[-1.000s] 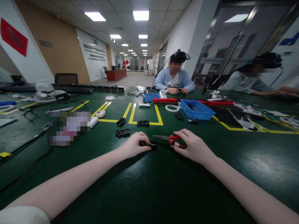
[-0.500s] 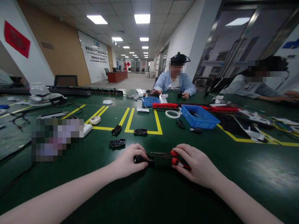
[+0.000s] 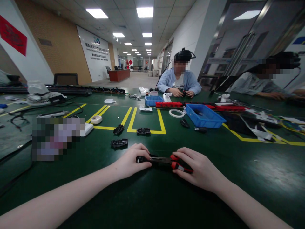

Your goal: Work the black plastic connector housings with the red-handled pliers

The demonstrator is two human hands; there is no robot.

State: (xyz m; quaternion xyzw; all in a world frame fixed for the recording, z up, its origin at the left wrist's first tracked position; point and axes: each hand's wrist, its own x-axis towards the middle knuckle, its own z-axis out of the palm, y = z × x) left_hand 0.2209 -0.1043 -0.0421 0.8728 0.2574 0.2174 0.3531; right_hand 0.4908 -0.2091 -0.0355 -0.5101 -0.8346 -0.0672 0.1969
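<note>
Between the thumb and fingers of my left hand (image 3: 134,161) is a small black plastic part (image 3: 141,159), held low over the green table (image 3: 157,197). My right hand (image 3: 196,165) is closed around the red-and-black handles of needle-nose pliers (image 3: 163,160). The pliers point left, and their jaw tips reach the black part beside my left fingertips. Whether the jaws grip it I cannot tell. Several similar black parts lie beyond my left hand, among them one piece (image 3: 119,143) and another (image 3: 143,131) on the yellow tape.
Ahead on the right stands a blue bin (image 3: 206,119), with a smaller blue bin (image 3: 153,101) behind it. A white ring (image 3: 176,113), a tape roll (image 3: 96,119) and red strips (image 3: 169,104) lie about. A person (image 3: 179,78) sits across the table; another sits at right.
The pliers in my right hand have moved left, their tips now at the black part. My left hand stays nearly still. The person across has brought both hands together.
</note>
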